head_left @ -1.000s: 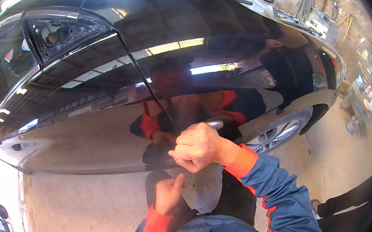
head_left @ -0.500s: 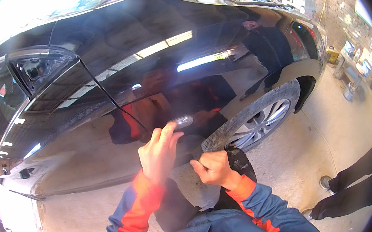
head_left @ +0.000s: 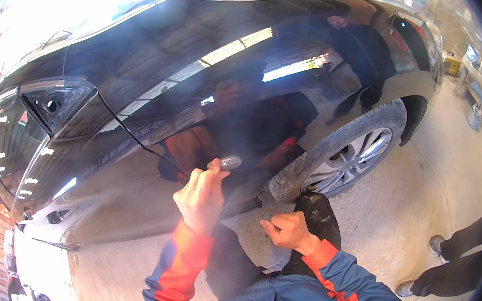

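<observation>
A small, oval, clear side marker lamp (head_left: 228,162) sits at the dark, glossy fender (head_left: 249,178) of a car, ahead of the wheel. My left hand (head_left: 200,199) is closed, thumb and fingertips pinched at the lamp's left end. Whether the lamp is fully seated in the panel cannot be made out. To the right and lower, my right hand (head_left: 286,229) is held curled before the tyre, apart from the bodywork. Its thumb presses toward the bent fingers, and anything inside them is hidden.
The wheel (head_left: 350,160) with its silver rim stands to the right. A bare triangular mirror mount (head_left: 53,102) shows at the far left. Another person's legs (head_left: 457,261) are at the right edge. A low bench (head_left: 479,94) with containers stands at the back right.
The view has shifted, so the car appears further right. My left hand stays at the lamp's left end. My right hand has drawn slightly further away from the lamp.
</observation>
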Tool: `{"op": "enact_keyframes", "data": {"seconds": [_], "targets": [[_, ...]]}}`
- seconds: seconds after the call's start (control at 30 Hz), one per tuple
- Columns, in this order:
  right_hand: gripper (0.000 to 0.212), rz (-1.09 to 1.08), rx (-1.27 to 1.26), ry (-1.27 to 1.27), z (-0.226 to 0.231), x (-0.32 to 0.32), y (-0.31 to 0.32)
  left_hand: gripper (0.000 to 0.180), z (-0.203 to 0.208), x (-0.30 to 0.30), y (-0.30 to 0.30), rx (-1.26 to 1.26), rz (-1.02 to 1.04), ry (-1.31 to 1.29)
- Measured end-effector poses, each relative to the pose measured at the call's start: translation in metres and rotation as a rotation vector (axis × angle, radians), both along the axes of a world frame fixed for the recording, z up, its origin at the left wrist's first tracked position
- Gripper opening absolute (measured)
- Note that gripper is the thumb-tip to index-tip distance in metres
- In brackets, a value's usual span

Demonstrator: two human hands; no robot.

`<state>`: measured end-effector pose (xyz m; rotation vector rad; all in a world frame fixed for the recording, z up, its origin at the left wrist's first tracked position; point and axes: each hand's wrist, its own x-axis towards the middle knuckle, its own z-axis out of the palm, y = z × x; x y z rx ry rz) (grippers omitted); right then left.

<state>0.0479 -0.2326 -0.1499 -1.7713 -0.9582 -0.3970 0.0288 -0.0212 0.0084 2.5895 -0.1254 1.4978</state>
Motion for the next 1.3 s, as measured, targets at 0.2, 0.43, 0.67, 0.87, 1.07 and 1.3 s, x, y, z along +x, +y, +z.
{"op": "enact_keyframes", "data": {"seconds": [0.2,0.43,0.67,0.87,1.07,1.3], "targets": [[0.043,-0.047,0.004,-0.1,0.055,0.013,0.014,0.029,0.009,-0.021,-0.012,-0.099,0.052,0.153],[0.03,-0.128,0.004,-0.564,0.155,0.042,0.051,0.041,-0.073,-0.097,-0.019,-0.672,-0.105,0.217],[0.041,-0.123,-0.235,-0.787,0.179,0.053,0.085,0.027,-0.179,-0.151,-0.007,-1.067,-0.061,0.353],[0.045,-0.276,-0.25,-0.698,0.17,0.041,0.098,0.022,-0.204,-0.149,0.002,-1.273,-0.177,0.433],[0.042,-0.431,-0.216,-0.641,0.162,0.026,0.119,0.022,-0.229,-0.147,0.013,-1.475,-0.244,0.561],[0.03,-0.499,-0.232,-0.572,0.164,0.019,0.13,0.023,-0.289,-0.135,0.018,-1.691,-0.285,0.433]]}}
